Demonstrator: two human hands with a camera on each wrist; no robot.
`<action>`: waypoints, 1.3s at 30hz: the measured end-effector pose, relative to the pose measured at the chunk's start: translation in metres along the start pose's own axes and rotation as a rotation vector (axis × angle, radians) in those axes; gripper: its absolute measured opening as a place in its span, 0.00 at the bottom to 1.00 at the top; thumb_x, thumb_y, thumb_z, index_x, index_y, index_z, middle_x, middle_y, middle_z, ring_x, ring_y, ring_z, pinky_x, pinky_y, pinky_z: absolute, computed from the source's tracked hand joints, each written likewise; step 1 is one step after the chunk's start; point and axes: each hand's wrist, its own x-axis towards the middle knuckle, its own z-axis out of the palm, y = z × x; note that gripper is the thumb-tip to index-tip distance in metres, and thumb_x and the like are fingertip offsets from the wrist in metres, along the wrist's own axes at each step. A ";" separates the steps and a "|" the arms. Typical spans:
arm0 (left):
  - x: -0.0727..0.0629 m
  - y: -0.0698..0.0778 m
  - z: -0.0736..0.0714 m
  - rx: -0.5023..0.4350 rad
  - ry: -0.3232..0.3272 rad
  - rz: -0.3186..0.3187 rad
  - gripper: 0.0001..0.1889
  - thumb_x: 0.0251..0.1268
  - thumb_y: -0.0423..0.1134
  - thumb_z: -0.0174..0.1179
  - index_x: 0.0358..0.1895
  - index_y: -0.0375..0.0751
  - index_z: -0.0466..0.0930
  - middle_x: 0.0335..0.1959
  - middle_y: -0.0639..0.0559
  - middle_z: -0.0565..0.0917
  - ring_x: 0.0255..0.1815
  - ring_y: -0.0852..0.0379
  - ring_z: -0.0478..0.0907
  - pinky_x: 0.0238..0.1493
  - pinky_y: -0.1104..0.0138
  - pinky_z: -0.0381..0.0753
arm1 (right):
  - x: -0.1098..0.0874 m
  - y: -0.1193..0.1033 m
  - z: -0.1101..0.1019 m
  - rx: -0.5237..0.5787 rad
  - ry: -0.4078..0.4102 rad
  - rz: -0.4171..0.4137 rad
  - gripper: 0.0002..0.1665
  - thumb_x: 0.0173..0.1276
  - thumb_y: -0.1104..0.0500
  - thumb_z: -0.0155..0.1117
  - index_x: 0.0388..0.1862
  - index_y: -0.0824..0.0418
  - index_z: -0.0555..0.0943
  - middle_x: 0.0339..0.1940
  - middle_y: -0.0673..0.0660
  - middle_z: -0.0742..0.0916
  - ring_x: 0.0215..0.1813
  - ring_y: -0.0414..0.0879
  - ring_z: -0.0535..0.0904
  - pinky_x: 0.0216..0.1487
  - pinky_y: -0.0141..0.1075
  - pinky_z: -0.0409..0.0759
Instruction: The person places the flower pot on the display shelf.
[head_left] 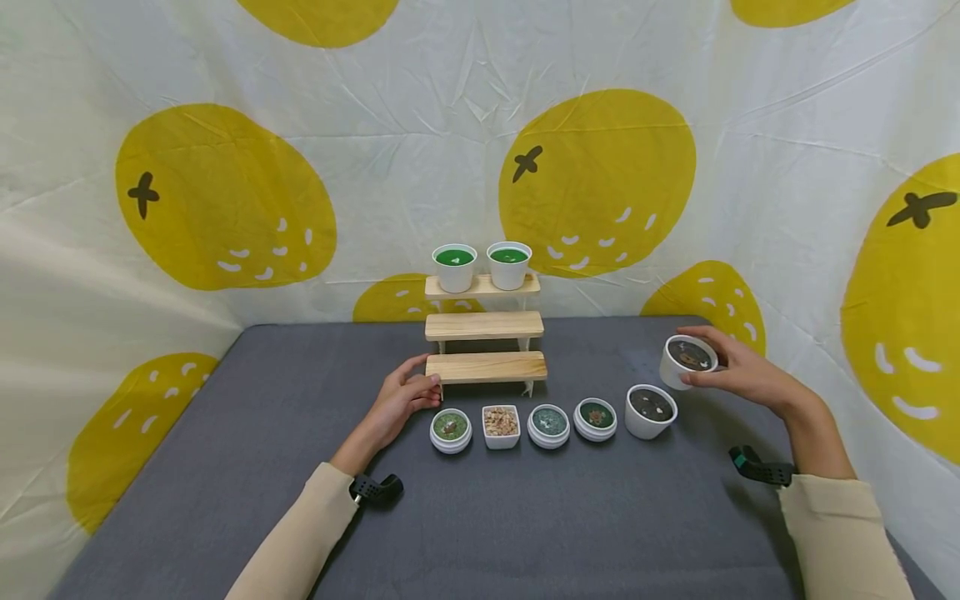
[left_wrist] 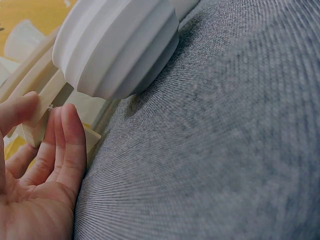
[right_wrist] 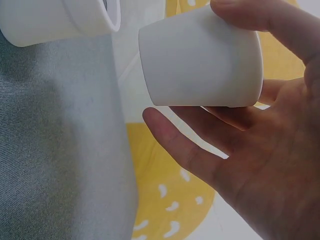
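A three-tier wooden display stand (head_left: 486, 367) stands in the middle of the table. My left hand (head_left: 402, 401) pinches the left end of its lowest shelf; in the left wrist view the thumb (left_wrist: 21, 112) lies over the shelf's edge and the fingers curl beneath. Two white cups with green tops, one of them the left cup (head_left: 454, 268), sit on the top shelf. At the right, my right hand (head_left: 738, 367) grips a white cup (head_left: 689, 358) with a dark speckled top, raised off the table. Another dark-topped cup (head_left: 650, 412) stands just below and left of it.
A row of small white pots lines the stand's front: a round green pot (head_left: 451, 430), a square pot (head_left: 501, 426) of tan bits, a blue-green pot (head_left: 549, 426) and a dark green pot (head_left: 596, 418). A patterned cloth (head_left: 420, 192) hangs behind the grey table (head_left: 525, 525).
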 end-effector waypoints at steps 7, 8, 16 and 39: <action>-0.002 0.001 -0.002 -0.003 0.005 0.000 0.37 0.76 0.40 0.63 0.81 0.42 0.56 0.38 0.47 0.84 0.36 0.57 0.84 0.43 0.66 0.88 | 0.004 -0.009 0.005 0.010 0.011 -0.028 0.42 0.71 0.58 0.71 0.78 0.60 0.62 0.64 0.58 0.76 0.54 0.34 0.73 0.48 0.28 0.78; -0.002 0.001 -0.002 -0.002 0.006 0.001 0.37 0.76 0.40 0.62 0.81 0.41 0.56 0.38 0.47 0.84 0.35 0.57 0.84 0.43 0.66 0.88 | 0.005 -0.010 0.006 0.003 0.012 -0.031 0.41 0.71 0.57 0.71 0.78 0.59 0.63 0.65 0.58 0.75 0.55 0.34 0.73 0.48 0.28 0.78; -0.004 0.002 -0.004 0.003 0.017 -0.001 0.37 0.76 0.40 0.62 0.82 0.42 0.55 0.39 0.46 0.84 0.36 0.57 0.84 0.43 0.66 0.88 | 0.015 -0.018 0.015 -0.035 0.012 -0.042 0.42 0.71 0.54 0.71 0.78 0.57 0.64 0.69 0.61 0.75 0.55 0.34 0.73 0.48 0.29 0.79; -0.002 0.001 0.000 -0.006 0.000 0.013 0.37 0.76 0.39 0.62 0.82 0.41 0.54 0.37 0.49 0.85 0.37 0.57 0.85 0.44 0.65 0.88 | 0.022 -0.028 0.027 -0.041 0.018 -0.094 0.43 0.72 0.54 0.70 0.80 0.58 0.62 0.73 0.64 0.73 0.55 0.29 0.72 0.49 0.27 0.79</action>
